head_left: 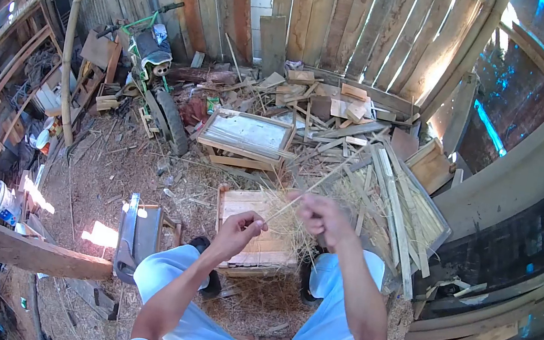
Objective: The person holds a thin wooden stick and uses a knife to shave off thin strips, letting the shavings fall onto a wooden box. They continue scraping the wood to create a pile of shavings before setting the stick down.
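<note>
My left hand [240,234] pinches the lower end of a thin, pale wooden strip [286,208] between thumb and fingers. From there the strip slants up and to the right, in front of my body. My right hand [324,219] is closed beside the strip, a little higher and to the right; I cannot tell what is in its fingers. Under both hands sits a low wooden box [250,202] with a plank top, between my feet. Fine curly shavings [288,224] heap over its right side, below my right hand.
A handsaw [127,243] leans on a small stand at my left. Ahead lies a framed panel [246,130] with thin strips on it. Scrap wood [350,111] piles at the back, long planks [398,209] rest at right, and a small bike [154,70] stands back left.
</note>
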`<state>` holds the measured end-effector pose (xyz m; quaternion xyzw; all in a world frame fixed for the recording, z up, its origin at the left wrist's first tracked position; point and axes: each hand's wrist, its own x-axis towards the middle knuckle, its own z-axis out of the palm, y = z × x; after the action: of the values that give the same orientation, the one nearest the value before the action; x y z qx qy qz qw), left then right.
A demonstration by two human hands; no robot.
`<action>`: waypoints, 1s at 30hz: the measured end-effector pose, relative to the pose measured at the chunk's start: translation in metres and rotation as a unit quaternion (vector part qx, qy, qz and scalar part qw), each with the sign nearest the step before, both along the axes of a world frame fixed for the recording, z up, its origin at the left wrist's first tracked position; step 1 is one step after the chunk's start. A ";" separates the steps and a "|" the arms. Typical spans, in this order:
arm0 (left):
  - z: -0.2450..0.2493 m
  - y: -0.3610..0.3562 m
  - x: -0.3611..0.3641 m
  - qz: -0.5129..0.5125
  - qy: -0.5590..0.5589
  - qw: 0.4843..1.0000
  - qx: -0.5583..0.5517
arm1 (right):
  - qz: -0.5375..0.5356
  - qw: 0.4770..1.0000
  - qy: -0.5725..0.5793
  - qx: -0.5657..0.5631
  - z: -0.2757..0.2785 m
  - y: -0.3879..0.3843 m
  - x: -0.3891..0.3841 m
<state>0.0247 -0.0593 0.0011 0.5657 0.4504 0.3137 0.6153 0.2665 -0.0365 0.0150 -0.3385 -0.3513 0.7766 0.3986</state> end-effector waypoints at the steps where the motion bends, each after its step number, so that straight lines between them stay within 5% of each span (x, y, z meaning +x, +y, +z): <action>1: -0.004 0.002 0.000 0.006 -0.011 1.000 0.000 | 0.023 0.999 -0.007 -0.036 -0.002 -0.007 -0.014; 4: -0.006 0.002 0.003 0.037 -0.022 0.998 0.045 | 0.066 0.997 -0.018 -0.044 -0.013 -0.010 -0.040; 14: -0.020 -0.004 -0.007 -0.002 0.030 0.997 0.069 | -0.107 0.993 0.037 -0.027 0.000 0.008 0.016; 20: -0.007 -0.004 -0.003 0.020 0.053 0.994 0.095 | 0.030 0.998 -0.058 -0.024 0.001 -0.011 -0.021; 22: -0.009 -0.004 -0.009 0.013 0.073 0.993 0.089 | -0.004 0.995 -0.088 -0.042 -0.001 0.004 0.003; 24: -0.010 -0.006 -0.006 0.007 0.065 0.993 0.101 | -0.087 0.995 0.046 -0.023 -0.010 0.027 0.038; 27: -0.023 0.002 -0.013 0.005 0.060 0.992 0.115 | -0.124 0.992 0.000 -0.029 -0.007 0.020 0.033; 30: -0.014 0.000 -0.013 0.009 0.063 0.991 0.117 | -0.062 0.997 -0.027 -0.025 -0.002 0.005 0.015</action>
<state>0.0121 -0.0598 -0.0131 0.6480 0.4537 0.3337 0.5127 0.2811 -0.0312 0.0125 -0.3904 -0.3215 0.7493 0.4275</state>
